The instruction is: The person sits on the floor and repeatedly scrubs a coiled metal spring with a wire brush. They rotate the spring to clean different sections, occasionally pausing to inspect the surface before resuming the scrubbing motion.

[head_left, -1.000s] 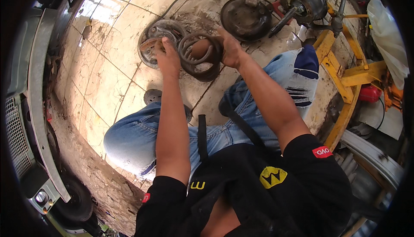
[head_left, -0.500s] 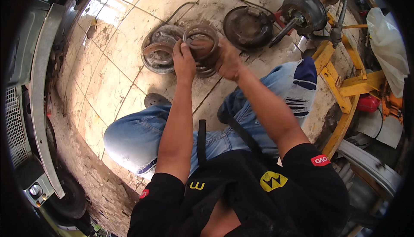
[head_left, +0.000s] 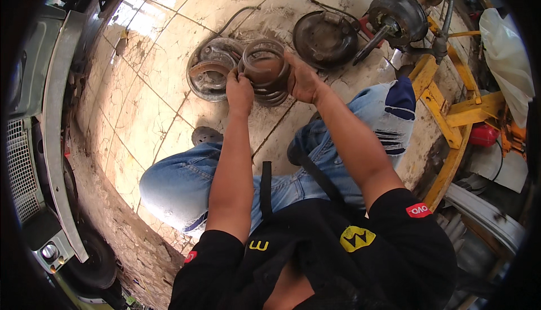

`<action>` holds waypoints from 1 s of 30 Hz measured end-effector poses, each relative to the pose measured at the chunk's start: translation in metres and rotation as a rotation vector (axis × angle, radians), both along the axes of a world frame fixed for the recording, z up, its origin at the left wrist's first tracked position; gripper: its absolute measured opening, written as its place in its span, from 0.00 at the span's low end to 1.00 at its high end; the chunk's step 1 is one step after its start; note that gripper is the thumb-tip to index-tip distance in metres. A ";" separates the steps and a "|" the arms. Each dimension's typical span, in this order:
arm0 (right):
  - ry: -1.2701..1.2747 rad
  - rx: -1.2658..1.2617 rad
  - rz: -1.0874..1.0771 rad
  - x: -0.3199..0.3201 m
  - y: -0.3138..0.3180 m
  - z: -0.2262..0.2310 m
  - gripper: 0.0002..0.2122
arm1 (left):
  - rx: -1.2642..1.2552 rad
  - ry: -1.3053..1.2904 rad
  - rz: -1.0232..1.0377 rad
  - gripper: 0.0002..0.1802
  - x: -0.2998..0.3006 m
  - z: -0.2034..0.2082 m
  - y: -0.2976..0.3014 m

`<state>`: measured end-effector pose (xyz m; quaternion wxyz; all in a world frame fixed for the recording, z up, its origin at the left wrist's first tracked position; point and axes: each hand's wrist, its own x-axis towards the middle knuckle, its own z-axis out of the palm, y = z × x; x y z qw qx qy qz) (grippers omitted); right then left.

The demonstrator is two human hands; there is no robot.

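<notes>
Between my two hands is a rusty, round brake drum (head_left: 265, 66), its hollow side facing up. My left hand (head_left: 240, 94) is closed on its left rim, thumb on top. Around the right side of the drum curl the fingers of my right hand (head_left: 304, 81), the palm partly showing. More ring-like edges show under the drum; whether they belong to it, I cannot tell. Just left of my left hand lies a grey backing plate (head_left: 197, 87) on the floor, with a curved brown brake shoe (head_left: 204, 67) on it and a black cable running from it.
A second, dark backing plate (head_left: 326, 39) lies right of the drum. Beyond it stands a greasy wheel hub (head_left: 397, 20) near a yellow metal stand (head_left: 445, 118). A white plastic bag (head_left: 507, 56) hangs at right. A vehicle bumper (head_left: 53, 141) runs along the left over tiled floor (head_left: 141, 90).
My right hand has turned so that more of its palm shows, and it has shifted slightly. The drum has tilted a little between my hands. My left hand keeps its hold.
</notes>
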<state>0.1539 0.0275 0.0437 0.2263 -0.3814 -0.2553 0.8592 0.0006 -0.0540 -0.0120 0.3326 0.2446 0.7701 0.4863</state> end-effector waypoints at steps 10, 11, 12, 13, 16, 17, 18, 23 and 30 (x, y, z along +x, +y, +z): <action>0.096 -0.055 -0.072 0.022 0.027 -0.020 0.27 | -0.032 -0.047 -0.253 0.19 -0.023 -0.004 0.001; 0.162 -0.054 -0.080 0.026 0.030 -0.026 0.26 | -0.049 -0.030 -0.275 0.18 -0.021 -0.002 0.001; 0.058 -0.050 -0.049 0.027 0.028 -0.034 0.26 | -0.067 -0.014 -0.297 0.18 -0.019 0.001 0.000; -0.045 -0.038 -0.019 0.025 0.025 -0.037 0.26 | -0.078 0.006 -0.320 0.18 -0.017 0.008 0.003; -0.088 -0.053 0.012 0.029 0.028 -0.037 0.25 | -0.119 -0.097 -0.381 0.17 -0.011 0.033 0.003; -0.036 -0.047 0.053 0.029 0.024 -0.020 0.25 | -0.096 -0.122 -0.357 0.17 -0.012 0.028 -0.001; 0.017 -0.042 0.094 0.028 0.021 -0.011 0.25 | -0.072 -0.147 -0.332 0.17 -0.014 0.017 -0.003; -0.129 0.026 0.263 0.031 0.021 -0.016 0.24 | -0.043 -0.234 -0.149 0.23 -0.010 0.005 -0.010; -0.471 0.115 0.260 0.019 0.014 0.003 0.20 | -0.459 -0.243 -0.403 0.35 -0.008 0.070 -0.024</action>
